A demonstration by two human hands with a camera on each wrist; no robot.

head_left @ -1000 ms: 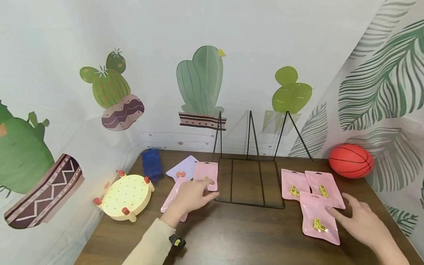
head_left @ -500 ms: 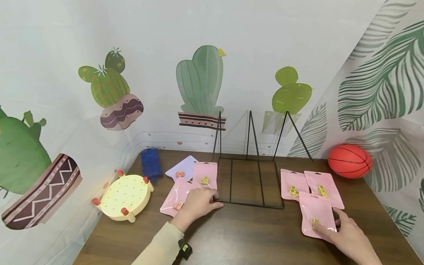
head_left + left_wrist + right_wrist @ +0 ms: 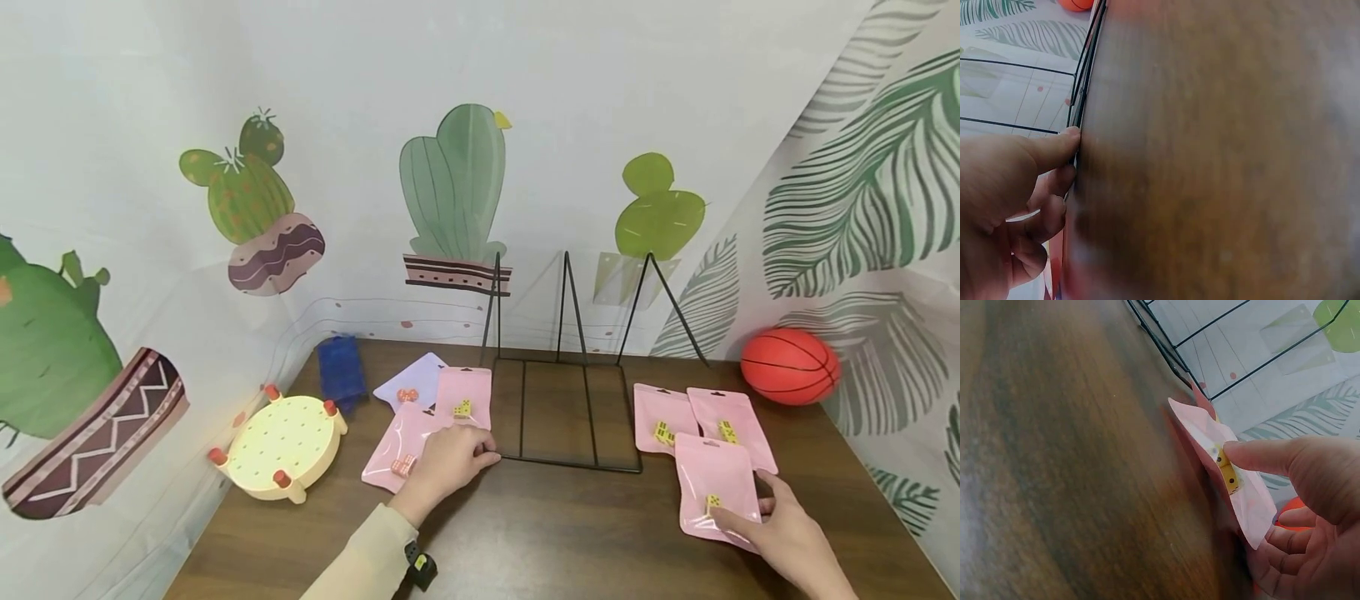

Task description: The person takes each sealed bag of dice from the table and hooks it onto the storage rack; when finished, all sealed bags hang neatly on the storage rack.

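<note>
Brown tabletop (image 3: pixel 585 533) stretching between, left grip (image 3: pixel 450 458) pinching rack (image 3: pixel 589 408) edge, right grip (image 3: pixel 789 529) pinching pink pouch (image 3: pixel 716 473) edge

There's a cream sleeve (image 3: pixel 363 557) and a black wrist device (image 3: pixel 422 571), seemingly marked yellow

Your brown table (image 3: pixel 570 533) bears a black wire rack (image 3: pixel 566 463) at your left fingers (image 3: pixel 487 459); leftward and beyond them lie two pink pouches (image 3: pixel 393 437), a lilac pouch (image 3: pixel 422 372), a cream round stand (image 3: pixel 285 442) and a blue object (image 3: pixel 342 372). Beyond your right fingers (image 3: pixel 738 522) lie two more pink pouches (image 3: pixel 738 408) and a red ball (image 3: pixel 791 367).
</note>
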